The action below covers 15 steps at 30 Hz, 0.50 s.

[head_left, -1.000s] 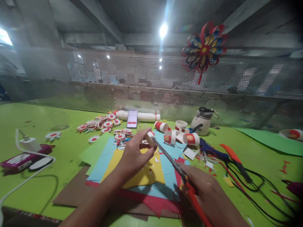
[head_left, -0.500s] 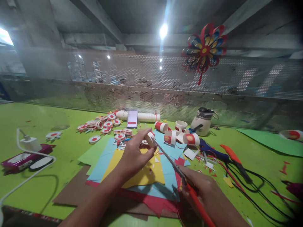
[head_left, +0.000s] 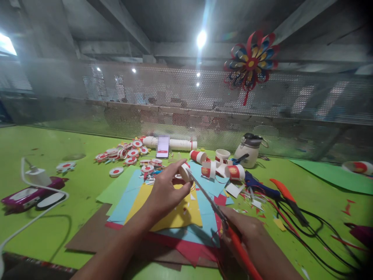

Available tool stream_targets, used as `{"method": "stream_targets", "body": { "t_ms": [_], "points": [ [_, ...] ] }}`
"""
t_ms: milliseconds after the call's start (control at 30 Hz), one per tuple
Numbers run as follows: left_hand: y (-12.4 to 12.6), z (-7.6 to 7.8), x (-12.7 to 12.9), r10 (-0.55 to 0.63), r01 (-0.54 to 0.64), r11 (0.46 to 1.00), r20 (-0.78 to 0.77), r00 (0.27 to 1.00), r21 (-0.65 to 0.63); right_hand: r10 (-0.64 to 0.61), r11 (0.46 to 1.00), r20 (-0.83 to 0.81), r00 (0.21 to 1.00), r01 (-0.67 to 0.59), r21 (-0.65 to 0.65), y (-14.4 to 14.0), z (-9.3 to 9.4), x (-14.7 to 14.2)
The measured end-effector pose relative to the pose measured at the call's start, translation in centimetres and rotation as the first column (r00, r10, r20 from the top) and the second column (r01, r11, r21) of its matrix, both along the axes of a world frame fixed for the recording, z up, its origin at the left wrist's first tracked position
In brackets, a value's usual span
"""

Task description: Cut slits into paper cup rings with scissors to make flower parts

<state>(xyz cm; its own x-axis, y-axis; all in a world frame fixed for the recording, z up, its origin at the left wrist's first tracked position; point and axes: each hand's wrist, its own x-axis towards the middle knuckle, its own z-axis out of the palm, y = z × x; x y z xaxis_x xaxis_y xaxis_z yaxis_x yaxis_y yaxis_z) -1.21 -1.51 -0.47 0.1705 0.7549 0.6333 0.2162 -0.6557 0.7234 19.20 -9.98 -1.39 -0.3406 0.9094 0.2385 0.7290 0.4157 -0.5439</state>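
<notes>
My left hand (head_left: 170, 188) pinches a small white paper-cup base (head_left: 185, 172) with some red on it, between thumb and fingers. Orange-handled scissors (head_left: 237, 241) are gripped in my right hand (head_left: 247, 229), their blades pointing up and left so that the tips meet the cup base. Whether the tips touch or cut it I cannot tell. Under both hands lie stacked sheets: a yellow sheet (head_left: 171, 212), a light blue sheet (head_left: 208, 231) and red paper. Cut paper cups (head_left: 208, 170) and white scraps (head_left: 234, 189) lie just beyond my right hand.
Finished-looking red and white discs (head_left: 132, 153) are heaped at the back left, near a phone (head_left: 162, 147) and a stack of white cups (head_left: 182, 144). To the right are a flask (head_left: 248, 151), a blue glue gun (head_left: 260, 186), an orange-handled tool (head_left: 288, 198) and black cables. A purple device (head_left: 32, 196) sits left.
Almost nothing differs. The scissors and my right hand have shifted very slightly, and the cup base stays pinched in my left hand at the blade tips.
</notes>
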Motion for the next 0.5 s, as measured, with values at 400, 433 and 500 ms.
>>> {"method": "stream_targets", "body": {
  "t_ms": [400,433,500],
  "points": [
    [0.01,-0.25,-0.02,0.038,-0.036,0.998,-0.040,0.998,0.048,0.012,1.000,-0.015,1.000,-0.012,-0.012,0.02,-0.39,0.20],
    [0.07,-0.30,-0.01,0.039,-0.037,0.997,-0.040,0.998,0.063,0.014,1.000,-0.015,1.000,-0.014,-0.018,0.05,-0.42,0.25],
    [0.20,-0.43,0.02,0.039,-0.035,0.995,-0.034,0.999,0.091,0.010,0.999,-0.006,1.000,-0.010,-0.031,0.14,-0.41,0.31]
  ]
}}
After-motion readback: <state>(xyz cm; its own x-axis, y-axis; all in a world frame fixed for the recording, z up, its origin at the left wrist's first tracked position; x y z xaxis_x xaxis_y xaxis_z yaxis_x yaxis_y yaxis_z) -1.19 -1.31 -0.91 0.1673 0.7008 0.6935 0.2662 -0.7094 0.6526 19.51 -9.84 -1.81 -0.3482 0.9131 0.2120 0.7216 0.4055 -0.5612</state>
